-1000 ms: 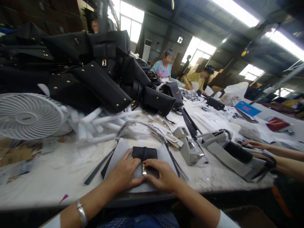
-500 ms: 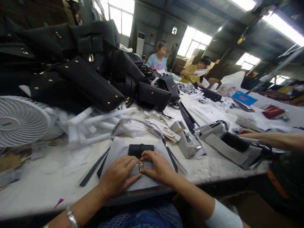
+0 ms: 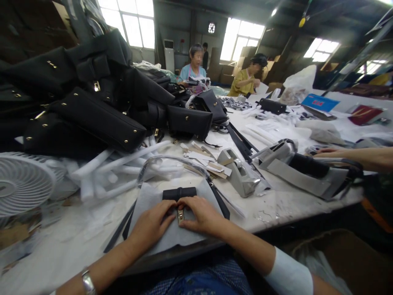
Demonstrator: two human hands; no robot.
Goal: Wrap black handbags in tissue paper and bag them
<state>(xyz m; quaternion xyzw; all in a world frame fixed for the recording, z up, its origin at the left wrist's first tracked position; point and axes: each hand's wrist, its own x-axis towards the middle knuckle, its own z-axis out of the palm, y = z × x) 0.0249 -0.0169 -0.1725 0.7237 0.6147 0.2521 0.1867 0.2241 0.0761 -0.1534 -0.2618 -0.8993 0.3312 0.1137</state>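
In front of me lies a black handbag covered by a pale grey sheet [image 3: 147, 205], its handle [image 3: 144, 168] wrapped in clear plastic. A black bow-shaped strap piece [image 3: 187, 191] rests on the sheet, with a gold metal clasp [image 3: 180, 216] just below it. My right hand [image 3: 199, 215] curls around the clasp, thumb and fingers closed on it. From the other side, my left hand [image 3: 153, 223] brings bent fingertips to the clasp's upper end; what they pinch is hidden.
Black handbags [image 3: 101, 119] are heaped at the back left, above white foam tubes [image 3: 123, 159] and a white fan [image 3: 24, 184]. A tape dispenser [image 3: 238, 174] and card strips [image 3: 208, 162] lie beyond my bag. On the right, a co-worker's arm [image 3: 362, 157] reaches towards another wrapped bag [image 3: 301, 172].
The camera view has shifted a little. My left fingers have bent in towards the top of the clasp, and more of the clasp shows. My right hand stays at it.
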